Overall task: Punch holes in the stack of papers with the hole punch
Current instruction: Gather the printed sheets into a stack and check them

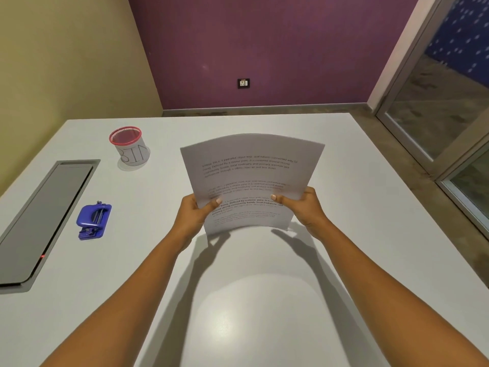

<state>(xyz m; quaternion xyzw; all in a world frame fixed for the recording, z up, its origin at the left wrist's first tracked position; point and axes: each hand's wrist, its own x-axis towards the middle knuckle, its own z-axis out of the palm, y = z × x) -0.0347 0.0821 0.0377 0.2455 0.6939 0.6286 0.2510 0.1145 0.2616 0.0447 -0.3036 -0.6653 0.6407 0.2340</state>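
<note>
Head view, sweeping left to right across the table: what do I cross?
Grey recessed panel → blue hole punch → red-rimmed bin cup → left hand → stack of papers → right hand.

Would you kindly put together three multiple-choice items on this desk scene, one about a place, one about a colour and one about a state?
1. Where is the hole punch?
A. On the table, left of the papers
B. Inside the cup
C. Under the papers

2. What colour is the rim of the mesh cup marked BIN?
A. Blue
B. Red
C. Green

3. How are the papers right now?
A. Lying flat on the table
B. Slid into the hole punch
C. Held up by both hands

Answers:
1 A: it sits alone on the white top, beside the grey panel.
2 B: the rim is red above a white label.
3 C: the left hand and right hand grip the side edges, sheets lifted and bowed.
</note>
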